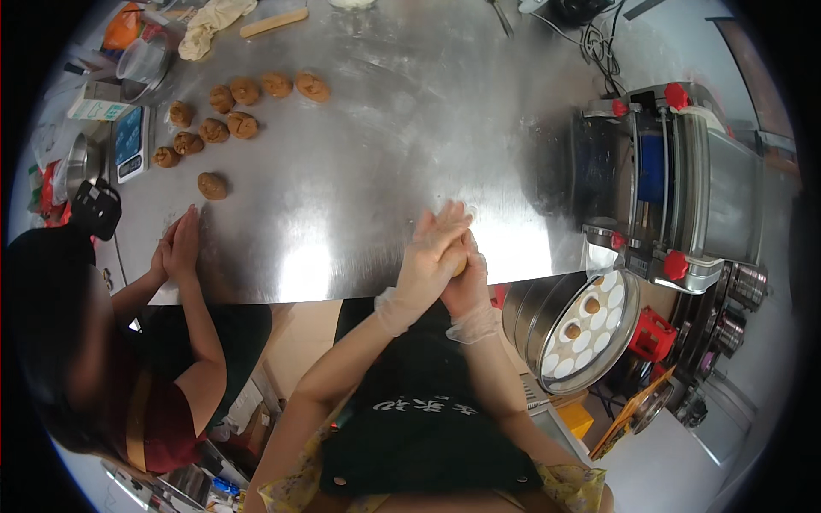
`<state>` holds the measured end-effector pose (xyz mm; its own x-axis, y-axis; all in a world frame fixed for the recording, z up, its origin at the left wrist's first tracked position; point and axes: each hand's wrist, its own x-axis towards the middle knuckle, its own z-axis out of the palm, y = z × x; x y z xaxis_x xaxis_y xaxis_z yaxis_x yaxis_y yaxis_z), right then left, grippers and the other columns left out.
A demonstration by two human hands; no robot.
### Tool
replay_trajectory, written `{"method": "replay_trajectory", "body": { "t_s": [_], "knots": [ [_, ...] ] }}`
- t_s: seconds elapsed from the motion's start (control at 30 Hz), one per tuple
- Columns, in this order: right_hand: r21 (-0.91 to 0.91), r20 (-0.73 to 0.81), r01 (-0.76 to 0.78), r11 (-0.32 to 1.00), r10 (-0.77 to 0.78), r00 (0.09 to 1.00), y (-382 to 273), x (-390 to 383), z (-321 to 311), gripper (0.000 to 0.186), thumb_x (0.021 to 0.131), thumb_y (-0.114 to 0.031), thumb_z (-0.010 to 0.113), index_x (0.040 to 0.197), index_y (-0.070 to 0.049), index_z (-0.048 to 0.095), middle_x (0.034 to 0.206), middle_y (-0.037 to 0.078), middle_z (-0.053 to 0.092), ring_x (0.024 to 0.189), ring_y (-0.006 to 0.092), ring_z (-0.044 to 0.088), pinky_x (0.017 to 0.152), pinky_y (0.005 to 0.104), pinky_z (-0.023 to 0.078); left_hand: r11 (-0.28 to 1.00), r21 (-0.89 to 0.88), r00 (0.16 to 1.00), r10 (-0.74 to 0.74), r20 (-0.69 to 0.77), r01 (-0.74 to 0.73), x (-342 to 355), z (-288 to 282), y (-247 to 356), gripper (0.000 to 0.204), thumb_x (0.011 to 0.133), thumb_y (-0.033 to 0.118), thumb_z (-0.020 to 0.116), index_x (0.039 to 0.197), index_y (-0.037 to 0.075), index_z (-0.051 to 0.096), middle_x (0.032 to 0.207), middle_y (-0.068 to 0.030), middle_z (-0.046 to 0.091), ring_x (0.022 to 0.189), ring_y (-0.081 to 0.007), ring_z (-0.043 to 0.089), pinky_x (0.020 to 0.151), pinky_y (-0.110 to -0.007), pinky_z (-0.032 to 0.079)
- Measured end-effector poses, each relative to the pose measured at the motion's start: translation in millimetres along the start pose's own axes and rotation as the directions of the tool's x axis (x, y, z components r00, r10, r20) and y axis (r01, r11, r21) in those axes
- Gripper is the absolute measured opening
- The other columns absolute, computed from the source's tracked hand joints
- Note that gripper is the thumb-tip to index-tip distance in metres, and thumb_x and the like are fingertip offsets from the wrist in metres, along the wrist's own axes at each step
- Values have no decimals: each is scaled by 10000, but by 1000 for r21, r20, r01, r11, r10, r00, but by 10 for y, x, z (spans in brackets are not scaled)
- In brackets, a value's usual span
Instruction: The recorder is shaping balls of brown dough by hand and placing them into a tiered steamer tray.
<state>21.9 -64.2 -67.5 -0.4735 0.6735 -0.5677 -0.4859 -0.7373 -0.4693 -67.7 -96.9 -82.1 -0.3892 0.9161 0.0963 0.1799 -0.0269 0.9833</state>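
My two hands meet palm to palm over the near edge of the steel table, both in clear plastic gloves. On top, my left hand (434, 258) lies with its fingers stretched out. Below and to its right, my right hand (470, 289) cups from underneath. Between the palms a bit of a yellowish-brown dough ball (460, 268) shows; most of it is hidden. Several brown dough balls (213, 130) sit in loose rows at the table's left. One dough ball (212, 185) lies apart, closer to the co-worker's joined hands (180, 245).
Right of me stands a round metal steamer (547, 299) with white paper rounds, two bearing brown balls. A roller machine (676, 184) with red knobs takes up the table's right end. At left are a digital scale (130, 141) and a metal bowl (83, 158); a wooden stick (274, 23) lies far back.
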Motion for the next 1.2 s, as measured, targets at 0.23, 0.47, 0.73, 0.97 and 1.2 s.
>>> {"method": "replay_trajectory", "body": {
  "t_s": [0.23,0.47,0.73,0.97,1.2],
  "knots": [
    [131,43,-306,943,303,952,3,30,-49,624,1051,-512,385,1462,-42,389,1443,112,473,1345,253,452,1116,395,387,946,-256,956,-130,263,199,31,-159,2,512,902,100,627,1402,34,536,1418,-206,549,1354,-353,493,1165,-425,304],
    [-470,-242,194,861,-337,910,138,195,-98,533,1038,-208,516,1488,40,377,1446,169,490,1323,223,487,1096,348,413,627,-561,818,-548,176,541,-141,124,-439,646,941,224,586,1511,16,367,1550,-197,397,1467,-336,323,1202,-412,233],
    [-636,324,-44,-771,-318,891,149,794,-410,683,933,-325,608,1437,91,412,1566,278,291,1431,492,290,1193,519,244,935,-242,944,-298,-141,259,-165,-137,-598,845,1033,538,344,1542,-92,103,1638,-243,112,1528,-338,96,1228,-424,112],
    [-889,244,362,281,-378,893,-64,577,-785,801,1006,-535,411,1572,-23,169,1635,204,154,1520,360,116,1234,486,122,832,-513,975,-220,40,209,-112,355,-733,1124,892,799,298,1553,-44,-43,1653,-210,-16,1535,-301,-22,1230,-419,31],
    [-817,164,360,451,-417,894,110,356,-636,889,993,-668,286,1585,-40,75,1653,176,91,1527,332,96,1237,461,107,962,-271,999,-38,-18,32,-327,671,-927,1087,925,756,304,1550,-58,-52,1644,-245,-33,1526,-374,-35,1231,-431,44]
  ]
}}
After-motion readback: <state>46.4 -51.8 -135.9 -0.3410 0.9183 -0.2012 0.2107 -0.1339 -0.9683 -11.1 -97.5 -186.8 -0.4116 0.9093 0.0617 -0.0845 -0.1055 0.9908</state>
